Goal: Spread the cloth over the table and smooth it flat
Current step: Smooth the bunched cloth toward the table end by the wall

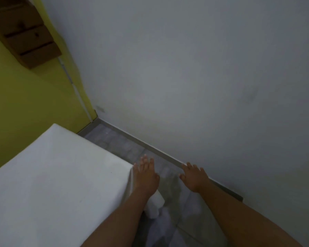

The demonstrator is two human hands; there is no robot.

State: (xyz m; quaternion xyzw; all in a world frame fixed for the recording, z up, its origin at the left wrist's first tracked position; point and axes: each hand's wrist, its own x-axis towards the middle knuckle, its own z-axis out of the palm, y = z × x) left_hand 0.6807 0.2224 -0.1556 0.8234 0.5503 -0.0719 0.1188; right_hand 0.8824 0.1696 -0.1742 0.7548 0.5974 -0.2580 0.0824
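A white cloth (48, 175) covers the table at the lower left, lying flat on top and hanging over the right edge in folds. My left hand (145, 175) reaches past the table's right corner with fingers apart, beside the draped edge; I cannot tell whether it touches the cloth. My right hand (194, 177) hovers further right over the floor, palm down, fingers spread, holding nothing.
A grey tiled floor (121, 145) runs between the table and a white wall (185, 77). A yellow wall (25, 97) stands at the left with a wooden drawer unit (25, 34) mounted high on it.
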